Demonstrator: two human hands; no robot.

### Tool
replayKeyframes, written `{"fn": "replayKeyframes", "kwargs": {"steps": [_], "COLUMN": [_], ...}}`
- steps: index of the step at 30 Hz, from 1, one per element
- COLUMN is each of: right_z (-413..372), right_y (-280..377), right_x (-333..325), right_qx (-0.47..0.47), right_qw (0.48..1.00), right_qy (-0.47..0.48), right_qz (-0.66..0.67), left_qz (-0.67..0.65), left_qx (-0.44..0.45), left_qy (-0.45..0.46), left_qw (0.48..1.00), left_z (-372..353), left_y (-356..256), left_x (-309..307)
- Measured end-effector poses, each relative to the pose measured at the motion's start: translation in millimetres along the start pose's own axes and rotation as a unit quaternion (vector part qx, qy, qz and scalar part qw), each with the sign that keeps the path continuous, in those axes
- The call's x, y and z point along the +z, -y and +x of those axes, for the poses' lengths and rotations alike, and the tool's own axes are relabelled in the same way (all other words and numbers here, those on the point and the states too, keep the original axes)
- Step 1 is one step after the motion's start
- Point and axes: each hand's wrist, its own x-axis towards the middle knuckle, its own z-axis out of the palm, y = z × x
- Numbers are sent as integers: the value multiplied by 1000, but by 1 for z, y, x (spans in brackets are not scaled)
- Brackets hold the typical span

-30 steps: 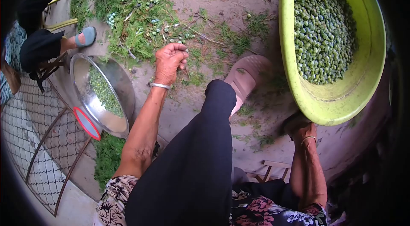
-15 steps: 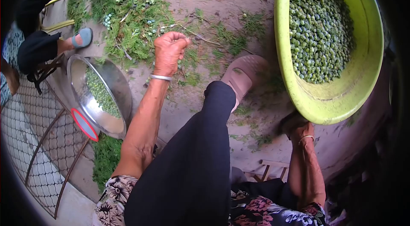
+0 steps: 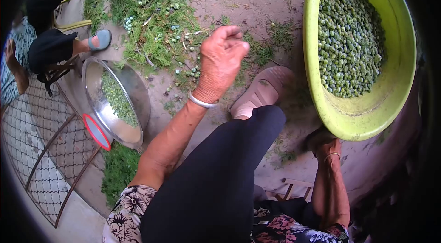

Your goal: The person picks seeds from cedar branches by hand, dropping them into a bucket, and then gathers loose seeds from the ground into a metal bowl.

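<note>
My left hand [image 3: 224, 59], a pale bangle [image 3: 202, 100] at its wrist, is raised over the ground between the cut green sprigs [image 3: 156, 36] and the yellow-green basin [image 3: 317, 59]. Its fingers are curled in towards the thumb; whatever they may hold is too small to make out. Down at the lower right, my right hand [image 3: 326, 148] is beside a dark blurred thing [image 3: 317, 136] just under the basin's rim. The fingers of that hand are hidden. Small round green berries [image 3: 351, 41] fill much of the basin.
At left stands a steel bowl [image 3: 140, 100] with green berries in it, beside a red-rimmed disc [image 3: 96, 132]. Another person's sandalled foot [image 3: 98, 41] is near the sprigs. Wire mesh [image 3: 41, 146] lies lower left. My pink slipper [image 3: 262, 88] rests mid-ground.
My left hand has risen away from the sprigs and moved right, towards the basin. My knee has shifted right. The whole view has moved slightly; my right hand stays by the basin.
</note>
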Motion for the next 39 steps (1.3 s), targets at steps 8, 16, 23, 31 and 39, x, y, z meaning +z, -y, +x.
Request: {"fn": "replayKeyframes", "kwargs": {"steps": [8, 16, 23, 31, 39], "right_z": [-7, 2, -5, 9, 6], "right_y": [13, -11, 5, -24, -29], "right_x": [-12, 6, -4, 11, 20], "right_qx": [35, 48, 40, 22, 38], "right_qw": [999, 998, 998, 999, 997], "right_qy": [30, 2, 2, 18, -38], "right_qz": [-18, -46, -45, -14, 47], "left_qz": [375, 434, 257, 79, -362], "left_qx": [75, 65, -17, 104, -193], "left_qy": [-107, -87, -166, 20, 45], "left_qw": [918, 894, 952, 991, 911], "left_z": [10, 35, 69, 61, 26], "left_y": [122, 126, 93, 41, 74], "left_x": [-101, -107, -73, 12, -61]}}
